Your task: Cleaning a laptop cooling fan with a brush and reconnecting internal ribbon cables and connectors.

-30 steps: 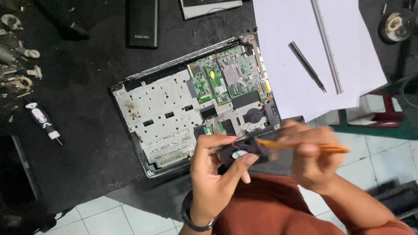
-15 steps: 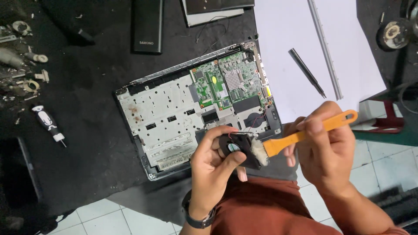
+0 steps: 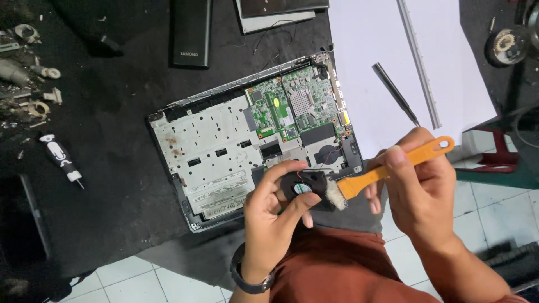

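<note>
Since half a second ago the brush has rolled in my grip: bristles now sit on the fan, handle angled up to the right as before. Laptop and bench haven't shifted.

My left hand (image 3: 275, 216) is clamped on the small black cooling fan (image 3: 305, 188), thumb under, fingers curled over its top edge, holding it just off the near edge of the opened laptop (image 3: 224, 151). My right hand (image 3: 418, 188) is closed around the orange brush (image 3: 387, 168), fingers wrapped on the handle; white bristles touch the fan's right side.

To do it well, I judge: short light strokes, sweeping away from the green circuit board (image 3: 295, 109) so dust doesn't drop back into the chassis. Pin the blades with a left fingertip so they don't spin. Keep the fan low and close to me, over my lap rather than the board.

Around: black screwdriver (image 3: 396, 92) and a long grey strip (image 3: 418, 62) lie on the white sheet (image 3: 365, 50), well apart from my hands. A black rectangular pack (image 3: 191, 33) sits above the laptop. Small black-and-white tool (image 3: 60, 157) and loose metal bits (image 3: 28, 67) are far left.

In the way: nothing between hands and fan. The loose red wire by the empty fan bay is near; I can't tell if it's still attached to the fan.
</note>
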